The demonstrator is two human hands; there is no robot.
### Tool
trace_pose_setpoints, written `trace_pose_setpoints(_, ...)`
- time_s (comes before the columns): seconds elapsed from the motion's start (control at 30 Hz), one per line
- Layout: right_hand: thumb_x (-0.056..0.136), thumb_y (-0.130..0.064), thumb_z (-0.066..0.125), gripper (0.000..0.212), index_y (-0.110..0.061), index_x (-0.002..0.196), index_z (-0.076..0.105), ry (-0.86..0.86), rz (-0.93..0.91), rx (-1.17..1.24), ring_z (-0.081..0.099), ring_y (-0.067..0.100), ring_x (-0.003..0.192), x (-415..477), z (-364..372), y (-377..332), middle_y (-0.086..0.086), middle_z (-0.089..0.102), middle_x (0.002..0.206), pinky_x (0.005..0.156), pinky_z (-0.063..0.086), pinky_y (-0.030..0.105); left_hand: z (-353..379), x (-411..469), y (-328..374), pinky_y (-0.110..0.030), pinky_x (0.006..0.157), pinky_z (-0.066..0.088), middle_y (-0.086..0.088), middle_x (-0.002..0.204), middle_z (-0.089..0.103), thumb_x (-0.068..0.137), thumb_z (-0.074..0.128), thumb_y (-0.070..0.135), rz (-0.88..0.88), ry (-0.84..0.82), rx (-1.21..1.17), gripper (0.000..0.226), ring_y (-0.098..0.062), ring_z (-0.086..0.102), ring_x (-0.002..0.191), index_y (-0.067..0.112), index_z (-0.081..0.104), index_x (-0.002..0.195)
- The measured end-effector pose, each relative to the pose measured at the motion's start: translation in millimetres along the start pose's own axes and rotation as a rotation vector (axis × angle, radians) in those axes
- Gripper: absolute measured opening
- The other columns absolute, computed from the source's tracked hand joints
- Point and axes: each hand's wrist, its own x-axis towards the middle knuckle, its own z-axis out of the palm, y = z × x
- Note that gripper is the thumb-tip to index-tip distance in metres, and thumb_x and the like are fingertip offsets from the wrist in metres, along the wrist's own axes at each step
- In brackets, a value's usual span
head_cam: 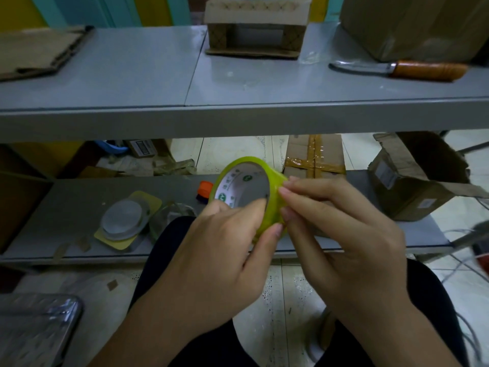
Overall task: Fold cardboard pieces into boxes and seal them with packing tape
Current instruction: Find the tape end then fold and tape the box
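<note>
One sealed box [315, 157], taped in a cross, lies at the rear of the lower shelf [79, 197]. Flat cardboard [37, 51] waits unfolded at the upper shelf's [132, 75] left end, so most of the work seems to be ahead. The packing tape roll [232, 178] is held above the lap, in front of the lower shelf. The left hand [225, 250] grips it, thumb inside the core. The right hand [341, 234] curls its fingertips [284, 192] against the outer winding, probably hunting for the loose end.

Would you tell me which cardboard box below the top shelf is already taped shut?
The flat box behind the tape roll, bearing crossed tape strips; the torn box right of it gapes open.
</note>
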Motion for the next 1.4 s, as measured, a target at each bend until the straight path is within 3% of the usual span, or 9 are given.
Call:
trace_pose_setpoints(0.13,0.092,-0.008,0.076,0.014,-0.002,0.104,0.078,-0.026,-0.024,0.035,0.068,0.014,0.110,6.1,-6.5,2.4,0.005,0.072,0.113,0.091,0.056,0.029,-2.4,-0.7,1.0,-0.018,0.066,0.032,0.013,0.074,0.050,0.105,0.046,0.037,-0.001,-0.017,-0.017,0.021,-0.013,0.047,0.071,0.029,0.053,0.088)
trace_pose_setpoints(0.27,0.092,-0.005,0.073,0.006,-0.003,0.097,0.077,-0.012,-0.009,0.000,0.066,0.011,0.096,14.0,-8.1,3.3,0.005,0.069,0.099,0.084,0.052,0.021,-2.3,-1.9,0.1,-0.027,0.063,0.035,0.016,0.072,0.046,0.105,0.047,0.040,-0.015,-0.016,-0.036,0.021,-0.011,0.047,0.074,0.035,0.045,0.085)
trace_pose_setpoints(0.53,0.095,-0.003,0.070,0.009,-0.004,0.099,0.078,0.082,0.078,0.019,0.065,0.009,0.097,6.1,0.2,-5.8,0.004,0.070,0.098,0.086,0.048,0.018,-3.6,-1.8,4.6,-0.022,0.064,0.029,0.009,0.072,0.047,0.105,0.046,0.040,-0.008,-0.033,-0.015,0.026,-0.014,0.045,0.071,0.030,0.045,0.082)
trace_pose_setpoints(0.83,0.097,-0.001,0.063,0.009,0.002,0.094,0.071,0.051,0.045,0.010,0.062,0.020,0.093,4.5,7.0,-7.5,0.009,0.065,0.098,0.083,0.050,0.028,-4.3,-3.9,-0.3,-0.031,0.060,0.033,0.010,0.069,0.045,0.104,0.047,0.041,-0.035,-0.014,-0.038,0.032,-0.011,0.047,0.073,0.022,0.050,0.079)
trace_pose_setpoints(1.07,0.095,0.002,0.066,0.008,0.001,0.095,0.075,0.139,0.041,0.000,0.066,0.019,0.092,9.7,6.5,-5.6,0.010,0.069,0.096,0.085,0.050,0.023,-9.0,-0.6,2.2,-0.034,0.062,0.035,0.009,0.067,0.042,0.104,0.047,0.040,0.003,-0.033,-0.039,0.032,-0.014,0.047,0.074,0.024,0.044,0.076)
trace_pose_setpoints(1.27,0.098,-0.003,0.061,0.014,0.003,0.092,0.072,0.094,0.038,0.010,0.063,0.018,0.093,1.9,13.0,-10.2,0.009,0.066,0.098,0.085,0.049,0.023,-6.1,-4.5,-2.9,-0.041,0.062,0.038,0.006,0.067,0.049,0.105,0.044,0.044,-0.037,-0.030,-0.059,0.036,-0.016,0.049,0.074,0.021,0.051,0.078)
trace_pose_setpoints(1.4,0.096,0.002,0.065,0.009,0.003,0.094,0.073,0.140,0.037,0.014,0.065,0.017,0.093,2.9,8.4,-7.7,0.009,0.068,0.098,0.084,0.052,0.026,-8.2,-0.2,3.6,-0.039,0.061,0.037,0.008,0.067,0.044,0.105,0.045,0.042,-0.010,-0.028,-0.046,0.033,-0.015,0.046,0.073,0.025,0.045,0.077)
